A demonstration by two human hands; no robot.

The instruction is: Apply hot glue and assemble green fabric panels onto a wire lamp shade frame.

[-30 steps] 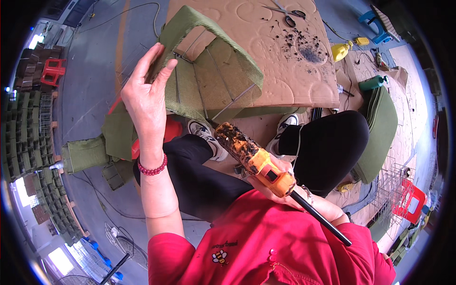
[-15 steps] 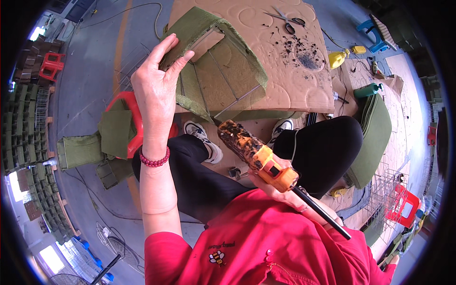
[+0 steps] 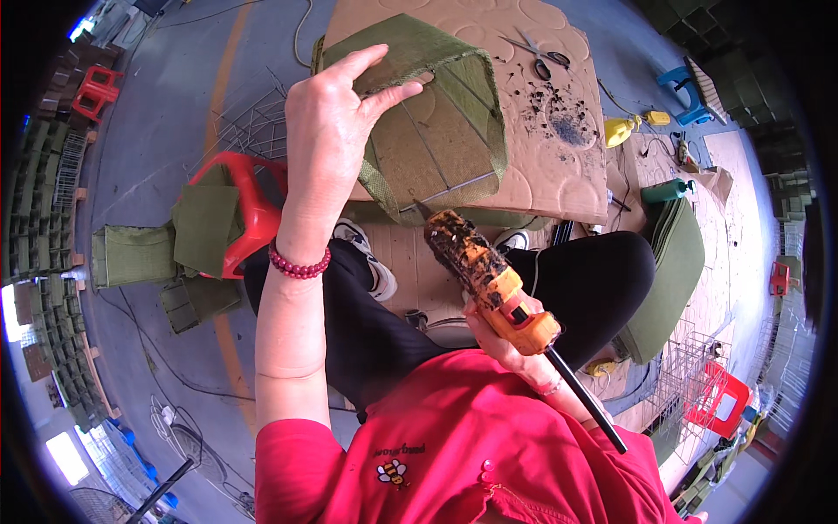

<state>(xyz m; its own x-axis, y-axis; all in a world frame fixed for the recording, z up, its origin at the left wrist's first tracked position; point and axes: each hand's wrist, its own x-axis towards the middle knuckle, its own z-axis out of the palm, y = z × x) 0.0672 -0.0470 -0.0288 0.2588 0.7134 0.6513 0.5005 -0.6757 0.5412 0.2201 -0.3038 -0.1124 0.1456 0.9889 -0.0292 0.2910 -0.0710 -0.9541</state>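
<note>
A green fabric box with a wire frame [image 3: 436, 144] is propped tilted at the near edge of the cardboard-topped table, its wire bars showing through the side turned to me. My left hand [image 3: 336, 118] grips its upper left edge, thumb on the near side and fingers over the panel. Below, my right hand [image 3: 493, 336] is wrapped round an orange glue gun [image 3: 489, 284] smeared with dark residue; the gun hides part of that hand. A black glue stick [image 3: 585, 397] sticks out of its rear. The nozzle points at the box's lower corner, very close to it.
Scissors [image 3: 541, 57] and dark scraps [image 3: 567, 127] lie on the cardboard tabletop [image 3: 559, 179]. Left stands a red stool [image 3: 253, 223] with green panels. A stack of green sheets [image 3: 672, 279] and a teal bottle [image 3: 668, 190] are at right, near a wire rack [image 3: 685, 371].
My left hand has shifted right, its thumb now farther along the box's edge, and the gap in the panel has closed. The glue gun stays near the lower corner. The whole view has shifted slightly.
</note>
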